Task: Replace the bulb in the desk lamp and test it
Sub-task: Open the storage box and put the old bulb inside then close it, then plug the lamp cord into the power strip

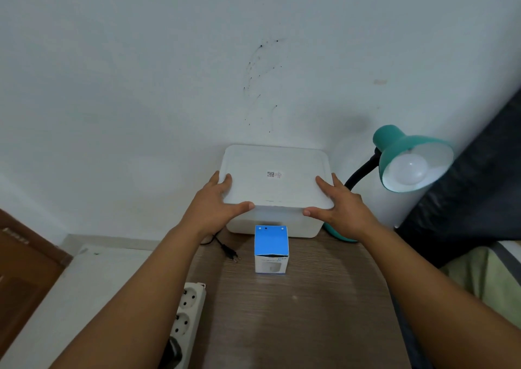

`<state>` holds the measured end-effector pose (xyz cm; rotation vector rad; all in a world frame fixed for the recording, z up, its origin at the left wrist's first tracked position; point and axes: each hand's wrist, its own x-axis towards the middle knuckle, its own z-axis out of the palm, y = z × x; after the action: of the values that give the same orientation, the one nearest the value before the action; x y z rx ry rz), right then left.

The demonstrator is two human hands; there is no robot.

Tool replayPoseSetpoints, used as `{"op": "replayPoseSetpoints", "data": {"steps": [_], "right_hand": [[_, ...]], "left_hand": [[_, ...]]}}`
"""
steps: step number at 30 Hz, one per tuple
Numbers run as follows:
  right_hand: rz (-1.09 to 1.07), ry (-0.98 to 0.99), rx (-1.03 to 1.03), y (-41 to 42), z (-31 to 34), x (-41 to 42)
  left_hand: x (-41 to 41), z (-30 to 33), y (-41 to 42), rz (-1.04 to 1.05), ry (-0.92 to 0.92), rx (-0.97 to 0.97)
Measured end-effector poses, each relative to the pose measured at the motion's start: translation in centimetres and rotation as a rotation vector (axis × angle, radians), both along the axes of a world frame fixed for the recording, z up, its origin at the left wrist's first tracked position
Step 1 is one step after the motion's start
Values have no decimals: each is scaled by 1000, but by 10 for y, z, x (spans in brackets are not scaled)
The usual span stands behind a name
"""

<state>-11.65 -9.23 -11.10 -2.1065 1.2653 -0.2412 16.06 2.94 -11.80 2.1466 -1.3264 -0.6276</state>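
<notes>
A teal desk lamp (394, 145) stands at the right rear of the small wooden table (310, 312), its shade tilted toward me with a white bulb (408, 171) inside, unlit. A blue and white bulb box (271, 248) stands upright in the table's middle with its top flap open. Behind it sits a white lidded storage box (275, 176) against the wall. My left hand (217, 202) holds the lid's left front corner, thumb along the front edge. My right hand (338, 205) holds the right front corner the same way. The lamp's black plug (229, 253) lies unplugged on the table.
A white power strip (187, 312) lies at the table's left edge with a black plug in its near socket. A dark wooden door (25, 270) is at the far left. A dark fabric-covered object (465, 199) stands on the right. The white wall is close behind.
</notes>
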Motion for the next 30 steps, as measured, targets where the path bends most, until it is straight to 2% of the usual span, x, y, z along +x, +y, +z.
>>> {"op": "replayPoseSetpoints", "data": {"steps": [5, 12, 17, 20, 25, 30], "right_hand": [[-32, 61, -38, 13, -1, 4], [-89, 7, -128, 40, -19, -9], [-209, -180, -329, 73, -13, -13], [-127, -283, -406, 97, -8, -1], [50, -389, -323, 144, 0, 41], [157, -301, -150, 172, -19, 95]], "left_hand": [[-15, 10, 13, 16, -58, 35], [-22, 14, 58, -21, -22, -6], [-20, 15, 99, 5, 43, -62], [-11, 8, 128, 56, 102, -34], [12, -14, 177, 113, 280, 19], [24, -35, 208, 157, 408, 60]]}}
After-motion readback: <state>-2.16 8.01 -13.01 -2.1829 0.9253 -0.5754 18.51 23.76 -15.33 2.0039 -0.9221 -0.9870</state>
